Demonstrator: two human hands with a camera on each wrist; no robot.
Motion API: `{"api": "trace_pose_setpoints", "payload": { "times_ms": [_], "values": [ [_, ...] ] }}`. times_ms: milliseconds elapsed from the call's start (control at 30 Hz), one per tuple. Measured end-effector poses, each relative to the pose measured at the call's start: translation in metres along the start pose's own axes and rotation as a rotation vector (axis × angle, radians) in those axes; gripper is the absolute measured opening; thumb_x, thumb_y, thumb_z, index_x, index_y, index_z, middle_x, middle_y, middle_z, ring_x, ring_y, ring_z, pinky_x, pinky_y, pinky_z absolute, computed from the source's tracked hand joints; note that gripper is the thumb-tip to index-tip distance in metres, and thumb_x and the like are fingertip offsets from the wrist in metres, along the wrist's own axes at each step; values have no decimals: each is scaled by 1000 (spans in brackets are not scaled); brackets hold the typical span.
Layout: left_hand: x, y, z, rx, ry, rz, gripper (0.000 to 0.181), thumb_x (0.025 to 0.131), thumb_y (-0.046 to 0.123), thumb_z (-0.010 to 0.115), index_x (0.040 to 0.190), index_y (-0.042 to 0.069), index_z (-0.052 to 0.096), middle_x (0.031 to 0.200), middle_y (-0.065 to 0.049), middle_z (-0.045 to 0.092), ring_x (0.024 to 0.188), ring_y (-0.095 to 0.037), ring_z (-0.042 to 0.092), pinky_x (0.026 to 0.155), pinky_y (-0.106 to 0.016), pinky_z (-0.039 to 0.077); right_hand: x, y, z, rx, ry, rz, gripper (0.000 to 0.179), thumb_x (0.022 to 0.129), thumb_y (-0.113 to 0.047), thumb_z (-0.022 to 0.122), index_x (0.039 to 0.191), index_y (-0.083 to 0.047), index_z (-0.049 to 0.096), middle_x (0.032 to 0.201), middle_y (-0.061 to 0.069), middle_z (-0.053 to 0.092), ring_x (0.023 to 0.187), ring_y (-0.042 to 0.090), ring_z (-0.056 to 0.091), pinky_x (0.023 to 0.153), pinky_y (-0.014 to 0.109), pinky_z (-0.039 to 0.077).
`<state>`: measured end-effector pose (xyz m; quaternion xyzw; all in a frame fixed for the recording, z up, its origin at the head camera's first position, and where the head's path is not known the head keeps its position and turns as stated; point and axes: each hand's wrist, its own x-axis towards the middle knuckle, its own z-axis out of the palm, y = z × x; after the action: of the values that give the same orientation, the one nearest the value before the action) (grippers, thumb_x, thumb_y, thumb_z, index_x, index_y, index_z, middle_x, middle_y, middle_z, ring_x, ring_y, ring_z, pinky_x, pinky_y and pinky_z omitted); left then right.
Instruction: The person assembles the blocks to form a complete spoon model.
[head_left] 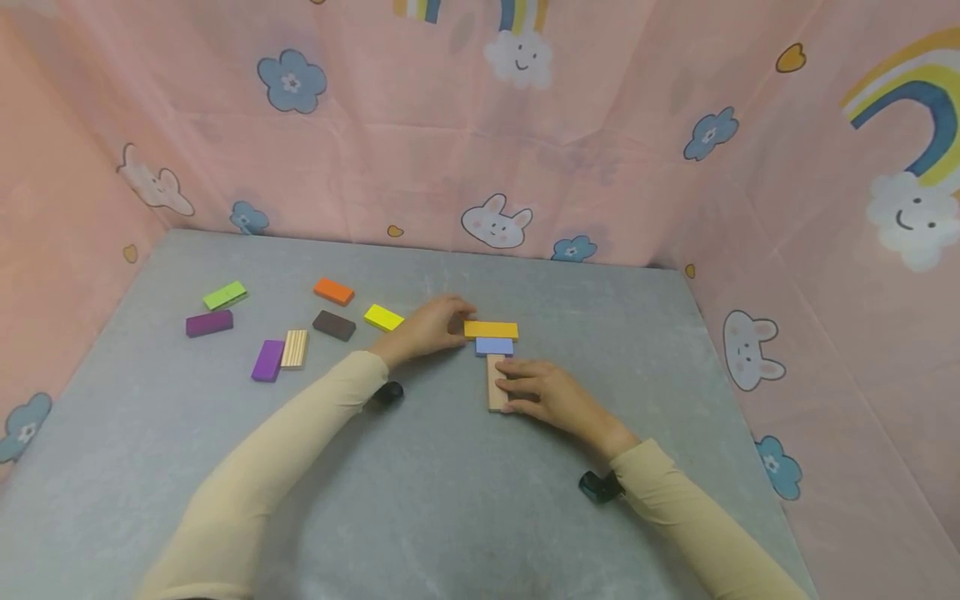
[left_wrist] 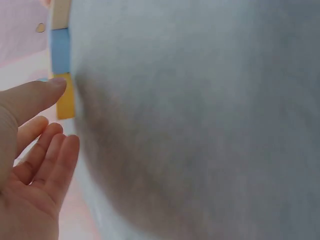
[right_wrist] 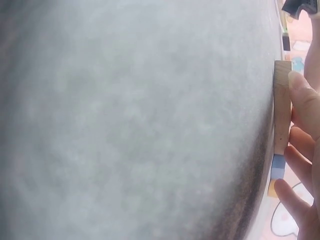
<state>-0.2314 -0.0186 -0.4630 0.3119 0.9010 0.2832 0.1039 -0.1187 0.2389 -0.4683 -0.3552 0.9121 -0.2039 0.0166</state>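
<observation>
A yellow-orange block (head_left: 491,331), a blue block (head_left: 494,346) and a plain wooden block (head_left: 495,400) make a T shape on the table. The wooden one runs lengthwise toward me; the other two lie crosswise at its far end. My left hand (head_left: 429,327) is at the left end of the yellow-orange block. In the left wrist view its thumb (left_wrist: 55,87) overlaps that block, with the other fingers loosely extended below. My right hand (head_left: 555,398) rests its fingertips along the wooden block, thumb (right_wrist: 299,82) at the near end.
Left of the hands lie a yellow block (head_left: 384,317), an orange block (head_left: 333,291), a dark brown block (head_left: 334,326), a striped block (head_left: 295,349), two purple blocks (head_left: 267,361) and a green block (head_left: 225,295). A pink patterned curtain (head_left: 420,167) borders the grey table (head_left: 450,500).
</observation>
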Motion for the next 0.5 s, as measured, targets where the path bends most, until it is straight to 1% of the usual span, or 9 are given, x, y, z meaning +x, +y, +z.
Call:
{"api": "trace_pose_setpoints", "payload": {
  "times_ms": [100,233,367,433,500],
  "values": [
    [-11,0,-12,-32,5,-26,56,88,21,75,138,10,55,138,-8,57,130,-26,52,111,-44,46,-1,0,0,7,3,0,49,86,-39,74,130,-18,66,146,-2,56,138,18,52,111,45,45],
    [-32,-6,-34,-67,52,-31,56,88,22,75,139,11,55,138,-8,55,129,-26,52,107,-45,48,-1,1,0,14,9,-2,50,86,-38,74,131,-18,65,147,-3,55,138,18,51,111,45,45],
    [-61,-18,-57,-77,124,-45,56,86,20,76,138,11,56,140,-9,54,128,-29,51,106,-48,47,-2,1,1,14,13,-10,49,86,-37,74,131,-17,65,146,-2,56,138,19,51,111,44,45],
    [-78,-28,-66,-72,153,-60,58,86,20,77,139,11,56,144,-10,52,129,-31,50,105,-50,48,-2,1,1,12,16,-17,49,86,-37,74,130,-16,65,146,-2,56,138,19,52,111,44,45],
    [-94,-40,-74,-58,183,-62,59,84,20,79,138,11,56,144,-12,52,126,-34,51,104,-52,47,-2,1,1,10,15,-17,49,86,-36,74,130,-17,65,146,-2,56,138,19,52,111,44,45]
  ]
}}
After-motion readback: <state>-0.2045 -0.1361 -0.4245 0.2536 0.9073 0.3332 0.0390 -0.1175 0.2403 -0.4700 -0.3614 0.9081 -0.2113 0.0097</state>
